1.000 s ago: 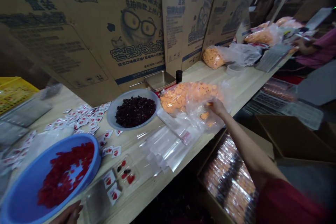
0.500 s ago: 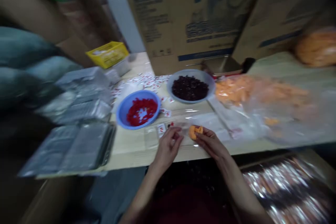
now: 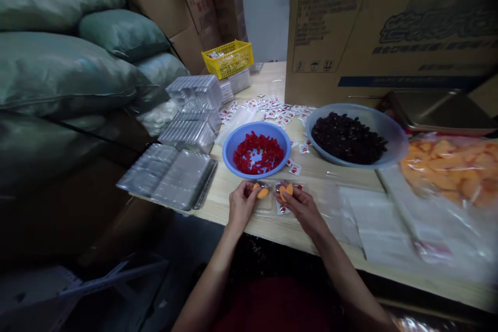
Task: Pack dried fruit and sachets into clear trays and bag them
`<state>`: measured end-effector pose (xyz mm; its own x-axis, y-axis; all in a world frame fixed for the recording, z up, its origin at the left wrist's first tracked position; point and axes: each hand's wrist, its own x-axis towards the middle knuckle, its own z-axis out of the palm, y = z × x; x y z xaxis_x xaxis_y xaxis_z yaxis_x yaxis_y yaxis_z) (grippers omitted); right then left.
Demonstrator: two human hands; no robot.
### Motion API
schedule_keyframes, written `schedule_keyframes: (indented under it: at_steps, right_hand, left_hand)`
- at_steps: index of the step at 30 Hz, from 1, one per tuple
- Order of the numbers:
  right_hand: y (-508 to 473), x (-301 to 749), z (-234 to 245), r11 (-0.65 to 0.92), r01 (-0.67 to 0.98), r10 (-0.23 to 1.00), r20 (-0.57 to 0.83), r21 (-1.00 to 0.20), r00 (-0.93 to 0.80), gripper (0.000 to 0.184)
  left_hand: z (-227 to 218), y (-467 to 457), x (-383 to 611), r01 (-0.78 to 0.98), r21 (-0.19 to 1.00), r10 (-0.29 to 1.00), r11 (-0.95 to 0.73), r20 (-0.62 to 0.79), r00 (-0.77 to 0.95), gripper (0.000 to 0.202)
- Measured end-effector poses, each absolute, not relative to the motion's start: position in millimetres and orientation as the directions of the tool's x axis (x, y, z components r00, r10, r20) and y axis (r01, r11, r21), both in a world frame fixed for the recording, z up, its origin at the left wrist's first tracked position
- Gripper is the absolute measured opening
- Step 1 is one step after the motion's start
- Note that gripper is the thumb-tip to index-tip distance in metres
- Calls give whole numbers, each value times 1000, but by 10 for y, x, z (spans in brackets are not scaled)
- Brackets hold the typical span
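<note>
Far left: grey-green sacks [image 3: 58, 62] stacked high, cardboard boxes behind them. Next over, stacks of clear plastic trays [image 3: 171, 176] at the left end of the wooden table [image 3: 249, 223]; more tray stacks [image 3: 194, 93] behind, then a yellow basket [image 3: 227, 58] at the back.

Centre: blue bowl [image 3: 257, 150] with red pieces inside, small red-and-white sachets [image 3: 272, 106] scattered behind and beside it.

Just in front of the bowl, both hands over a small clear tray [image 3: 268, 199] near the table's front edge. Left hand [image 3: 241, 205] pinches one orange piece [image 3: 263, 193] between thumb and fingertips. Right hand [image 3: 303, 207] pinches a second orange piece [image 3: 284, 191] the same way. The two pieces sit close together, apart, just above the tray. Can't tell if either touches the tray.

Right of centre: grey bowl [image 3: 392, 137] full of dark dried fruit, big printed carton [image 3: 389, 21] standing behind it, metal pan [image 3: 439, 111] beside it. Flat clear bags [image 3: 373, 218] lie on the table right of the hands. Far right: plastic bag of orange pieces [image 3: 455, 171].
</note>
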<state>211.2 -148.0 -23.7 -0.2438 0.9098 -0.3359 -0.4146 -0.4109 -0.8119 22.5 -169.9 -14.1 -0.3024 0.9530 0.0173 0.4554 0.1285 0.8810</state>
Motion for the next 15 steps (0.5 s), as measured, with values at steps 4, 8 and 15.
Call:
schedule_keyframes:
  at_steps: [4, 8, 15]
  right_hand:
    - [-1548, 2185, -186, -396, -414, 918, -336, -820, -212, 45]
    - [-1634, 2208, -168, -429, -426, 902, -350, -796, -254, 41]
    - [-1676, 2132, -87, -401, -405, 908, -300, -821, -291, 36]
  left_hand:
    - [-184, -1592, 356, 726, 674, 957, 134, 101, -271, 23]
    - [-162, -1615, 375, 792, 609, 934, 25, 268, -235, 23]
    - [134, -1958, 373, 288, 957, 989, 38, 5, -149, 30]
